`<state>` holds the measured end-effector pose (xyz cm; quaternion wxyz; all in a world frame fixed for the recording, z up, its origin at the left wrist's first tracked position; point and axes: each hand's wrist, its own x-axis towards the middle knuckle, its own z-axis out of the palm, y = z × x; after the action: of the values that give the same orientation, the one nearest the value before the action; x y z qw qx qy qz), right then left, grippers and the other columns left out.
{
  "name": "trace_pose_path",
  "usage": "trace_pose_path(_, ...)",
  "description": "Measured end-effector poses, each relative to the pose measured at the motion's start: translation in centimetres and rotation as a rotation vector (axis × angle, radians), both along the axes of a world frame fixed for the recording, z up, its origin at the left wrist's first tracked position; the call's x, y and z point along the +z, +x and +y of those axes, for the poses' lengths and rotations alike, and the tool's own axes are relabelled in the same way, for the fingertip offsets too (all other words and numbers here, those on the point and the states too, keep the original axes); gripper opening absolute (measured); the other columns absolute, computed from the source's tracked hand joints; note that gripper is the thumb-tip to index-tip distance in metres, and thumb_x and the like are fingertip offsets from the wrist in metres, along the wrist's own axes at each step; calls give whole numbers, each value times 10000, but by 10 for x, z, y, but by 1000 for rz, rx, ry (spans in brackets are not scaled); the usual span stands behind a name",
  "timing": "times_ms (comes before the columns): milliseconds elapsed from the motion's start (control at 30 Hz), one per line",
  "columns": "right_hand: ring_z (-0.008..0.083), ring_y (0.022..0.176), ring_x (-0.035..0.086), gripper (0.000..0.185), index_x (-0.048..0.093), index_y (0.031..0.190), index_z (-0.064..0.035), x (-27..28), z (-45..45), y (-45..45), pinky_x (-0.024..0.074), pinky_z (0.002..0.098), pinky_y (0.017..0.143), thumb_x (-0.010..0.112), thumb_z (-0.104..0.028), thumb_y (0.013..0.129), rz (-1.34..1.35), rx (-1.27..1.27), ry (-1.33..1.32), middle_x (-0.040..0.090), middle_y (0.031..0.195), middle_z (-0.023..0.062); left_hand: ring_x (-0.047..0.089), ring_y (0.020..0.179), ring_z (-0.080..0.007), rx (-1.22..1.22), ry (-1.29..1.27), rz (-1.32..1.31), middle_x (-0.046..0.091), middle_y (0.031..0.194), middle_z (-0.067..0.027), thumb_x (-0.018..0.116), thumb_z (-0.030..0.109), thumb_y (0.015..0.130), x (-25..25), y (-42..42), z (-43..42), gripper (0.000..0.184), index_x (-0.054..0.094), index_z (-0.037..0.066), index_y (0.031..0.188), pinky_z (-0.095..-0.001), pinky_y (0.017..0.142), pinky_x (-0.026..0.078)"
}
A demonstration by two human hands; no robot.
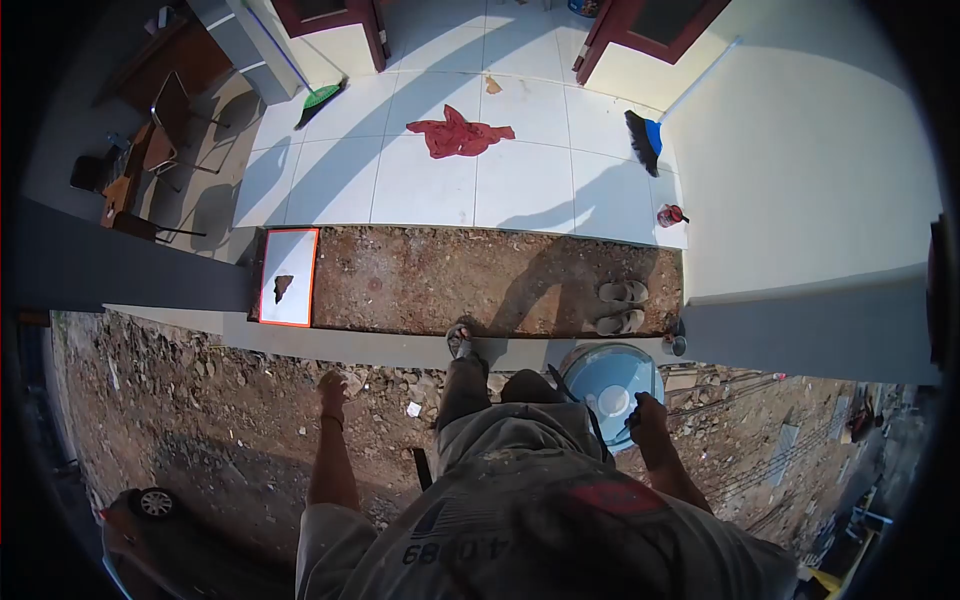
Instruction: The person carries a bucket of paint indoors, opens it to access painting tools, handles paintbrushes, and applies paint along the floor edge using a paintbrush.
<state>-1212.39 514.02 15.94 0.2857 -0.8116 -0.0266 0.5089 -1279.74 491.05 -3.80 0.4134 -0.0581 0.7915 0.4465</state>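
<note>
My left hand [333, 389] hangs over the rubble ground on the left, its fingers apart and nothing in them. On the right, my right hand [648, 413] is closed at the rim of a round blue-grey bucket [590, 378]; what it grips is too dark and small to make out. Inside the bucket a pale round shape shows. My sandalled foot [459, 341] rests on the grey concrete ledge [380, 348]. A small cup [675, 346] stands on that ledge, right of the bucket. A pair of sandals [622, 292] lies on the soil strip behind it.
Beyond the soil strip [400, 280], a red cloth [458, 133] lies on white tiles [430, 190]. A green broom [322, 96] and a blue broom [645, 135] lean by the walls. An orange-edged panel [300, 260] lies left. A dark car [170, 540] is at lower left.
</note>
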Motion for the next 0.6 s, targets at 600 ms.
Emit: trace_pose_path(600, 171, 436, 415, 207, 557, 740, -92, -16, 459, -220, 347, 364, 417, 673, -160, 897, 164, -165, 142, 430, 565, 23, 666, 1163, -342, -1192, -67, 589, 705, 1216, -211, 657, 318, 949, 115, -252, 555, 397, 695, 10, 1197, -422, 982, 524)
